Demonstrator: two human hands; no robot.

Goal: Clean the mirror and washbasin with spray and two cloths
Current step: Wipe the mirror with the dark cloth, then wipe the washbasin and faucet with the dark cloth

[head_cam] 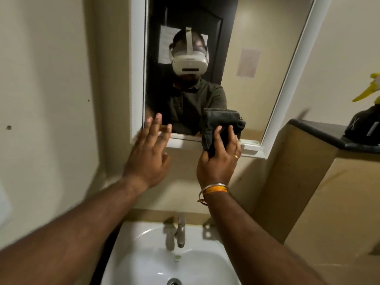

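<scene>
White-framed wall mirror (257,64): right hand (219,161) grips a dark grey cloth (221,125) at its lower edge, left hand (147,152) open-fingered; firm overlapping strokes would serve best.

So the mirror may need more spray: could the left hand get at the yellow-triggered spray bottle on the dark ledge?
Probably not easily: the left hand is empty, but the spray bottle stands far right, beyond the right hand.

mirror (253,58) above washbasin (144,262) | tap (181,231) at basin's back | spray bottle (368,112), seemingly, on right ledge (320,130)
</scene>
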